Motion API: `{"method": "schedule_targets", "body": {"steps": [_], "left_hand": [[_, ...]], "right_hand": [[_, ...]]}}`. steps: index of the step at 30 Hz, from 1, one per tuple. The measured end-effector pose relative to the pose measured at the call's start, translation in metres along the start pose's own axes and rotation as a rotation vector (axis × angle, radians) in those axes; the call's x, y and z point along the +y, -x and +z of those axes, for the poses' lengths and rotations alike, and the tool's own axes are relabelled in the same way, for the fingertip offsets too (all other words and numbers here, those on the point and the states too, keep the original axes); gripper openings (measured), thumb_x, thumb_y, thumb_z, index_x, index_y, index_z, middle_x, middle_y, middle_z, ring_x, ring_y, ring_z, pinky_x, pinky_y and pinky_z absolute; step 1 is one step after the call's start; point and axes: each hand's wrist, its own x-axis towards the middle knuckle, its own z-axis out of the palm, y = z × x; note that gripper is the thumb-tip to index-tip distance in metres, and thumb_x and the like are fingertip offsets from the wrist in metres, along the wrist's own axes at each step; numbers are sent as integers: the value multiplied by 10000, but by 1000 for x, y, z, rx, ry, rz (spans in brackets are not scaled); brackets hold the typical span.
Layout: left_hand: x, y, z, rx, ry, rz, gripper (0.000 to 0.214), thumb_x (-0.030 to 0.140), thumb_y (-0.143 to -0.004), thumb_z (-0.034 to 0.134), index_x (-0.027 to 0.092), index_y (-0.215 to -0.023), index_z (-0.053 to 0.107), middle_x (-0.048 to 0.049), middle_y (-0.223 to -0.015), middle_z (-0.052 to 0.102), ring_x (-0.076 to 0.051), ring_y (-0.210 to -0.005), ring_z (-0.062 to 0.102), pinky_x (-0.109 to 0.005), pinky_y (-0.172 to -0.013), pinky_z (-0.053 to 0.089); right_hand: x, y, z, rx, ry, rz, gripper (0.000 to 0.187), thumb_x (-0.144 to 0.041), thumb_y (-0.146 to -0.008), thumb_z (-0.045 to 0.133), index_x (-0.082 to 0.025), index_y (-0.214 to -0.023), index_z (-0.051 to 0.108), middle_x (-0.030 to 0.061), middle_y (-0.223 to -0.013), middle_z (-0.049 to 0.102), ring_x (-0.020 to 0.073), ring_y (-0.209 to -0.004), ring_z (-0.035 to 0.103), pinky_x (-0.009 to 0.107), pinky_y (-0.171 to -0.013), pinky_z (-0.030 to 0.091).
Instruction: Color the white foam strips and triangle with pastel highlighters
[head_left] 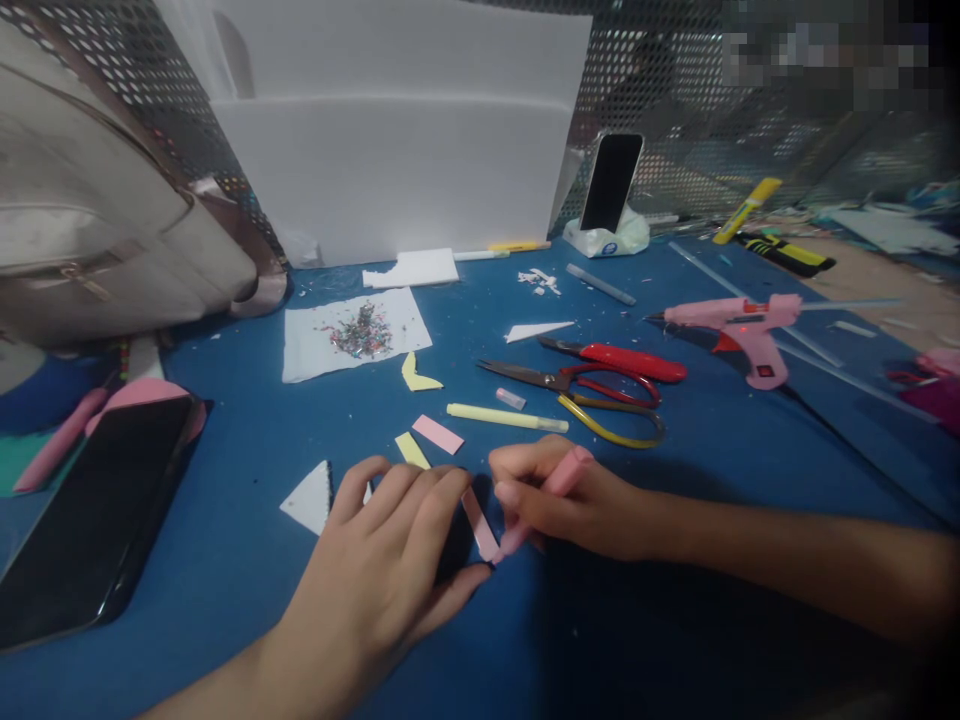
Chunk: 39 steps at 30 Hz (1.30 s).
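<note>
My left hand (390, 540) is closed, pinching a narrow pink strip (478, 525) between thumb and fingers just above the table. My right hand (562, 505) grips a pink marker (568, 472), its tip touching the strip's near end. Just beyond my hands lie a pink rectangle (439, 435) and a yellow rectangle (412, 450), the latter partly behind my left fingers. A white triangular piece (309, 500) sits left of that hand. Farther up are a yellow marker (506, 417), a small pinkish cap (511, 398) and a bent yellow piece (418, 375).
Scissors (551, 379) and a red-handled cutter (634, 362) lie beyond my right hand. A pink glue gun (739, 318) rests at right, its cord trailing. Glitter covers a white sheet (298, 355). Around stand a bag (97, 230), a dark phone (105, 520), a propped phone (613, 185) and a white board (405, 170).
</note>
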Motion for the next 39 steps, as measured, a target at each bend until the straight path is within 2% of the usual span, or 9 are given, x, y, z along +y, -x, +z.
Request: {"method": "schedule_targets", "body": {"steps": [11, 15, 18, 23, 27, 35, 39], "left_hand": [[-1, -4, 2, 16, -8, 0, 319, 357, -959, 517, 108, -1156, 490, -82, -1015, 655, -232, -879, 571, -417, -887, 313], [-1, -3, 1, 9, -10, 8, 337, 349, -957, 524, 96, -1174, 481, -89, -1022, 650, -237, -884, 562, -426, -896, 308], [-2, -2, 1, 16, 0, 3, 326, 350, -958, 527, 103, -1166, 484, -81, -1015, 650, -232, -878, 561, -424, -893, 309], [-1, -3, 1, 14, 4, 5, 318, 346, -963, 516, 102, -1164, 484, -85, -1029, 654, -230, -881, 563, -421, -891, 310], [-1, -3, 0, 16, -7, 5, 311, 356, -970, 498, 104, -1153, 491, -80, -1004, 655, -225, -872, 563, -417, -888, 312], [-1, 0, 1, 11, -10, 10, 331, 347, -956, 520, 100, -1174, 482, -89, -1005, 654, -236, -891, 559, -423, -901, 307], [-1, -1, 1, 13, 4, 1, 323, 330, -945, 545, 106, -1170, 482, -84, -1031, 655, -231, -893, 565, -422, -901, 308]], "right_hand": [[1, 0, -1, 30, 26, 11, 285, -264, -967, 530, -134, -717, 578, -5, -682, 616, 73, -601, 559, 178, -545, 415], [1, 1, 0, 0, 13, 56, 341, -305, -986, 493, -138, -695, 556, -11, -639, 595, 73, -554, 545, 176, -495, 394], [1, 1, 0, 36, 33, 49, 329, -311, -982, 502, -137, -708, 560, -1, -681, 605, 77, -588, 548, 183, -527, 416], [1, 1, -1, -14, -10, 57, 336, -307, -988, 485, -140, -706, 563, -10, -638, 603, 71, -547, 541, 178, -491, 387], [0, 0, -1, -9, -34, 20, 284, -282, -960, 539, -142, -715, 570, -8, -679, 619, 74, -587, 555, 180, -536, 423], [-1, 0, -1, -27, -29, 33, 299, -306, -964, 536, -142, -718, 584, -12, -673, 607, 74, -583, 541, 189, -548, 426], [0, 0, -1, 12, -17, 42, 293, -310, -965, 538, -139, -732, 585, -3, -699, 617, 79, -603, 568, 186, -548, 433]]}}
